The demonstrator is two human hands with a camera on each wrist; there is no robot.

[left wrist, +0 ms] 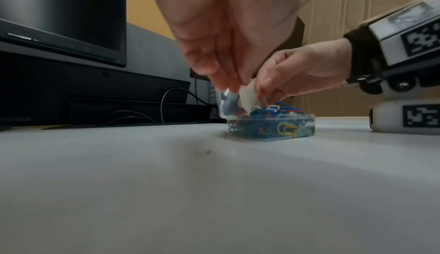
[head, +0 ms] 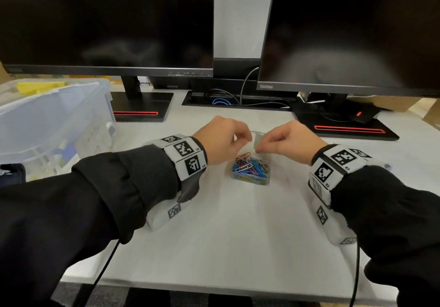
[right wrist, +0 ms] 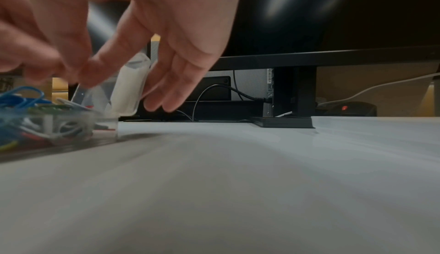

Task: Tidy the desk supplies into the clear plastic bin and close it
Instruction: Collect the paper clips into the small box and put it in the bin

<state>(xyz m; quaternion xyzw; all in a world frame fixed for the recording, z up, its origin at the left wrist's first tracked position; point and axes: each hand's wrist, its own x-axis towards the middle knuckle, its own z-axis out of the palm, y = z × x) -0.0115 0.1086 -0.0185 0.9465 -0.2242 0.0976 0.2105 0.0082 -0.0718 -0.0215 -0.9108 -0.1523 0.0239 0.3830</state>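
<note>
A small clear box (head: 251,172) full of coloured paper clips (left wrist: 266,124) sits on the white desk (head: 238,223) between my hands. Its clear lid (head: 258,140) stands raised at the far side. My left hand (head: 242,138) pinches the lid's left edge with curled fingers, and my right hand (head: 264,148) pinches its right edge. In the right wrist view the lid (right wrist: 129,88) shows whitish between the right hand's fingers (right wrist: 95,73), above the box (right wrist: 59,124). The large clear plastic bin (head: 47,121) stands at the far left with supplies inside.
Two dark monitors (head: 107,20) (head: 352,32) stand behind on black bases (head: 142,106) (head: 345,128). A cable slot (head: 238,101) with wires lies between them. Cardboard (head: 428,113) sits at the far right. The desk's front edge (head: 214,290) is near me.
</note>
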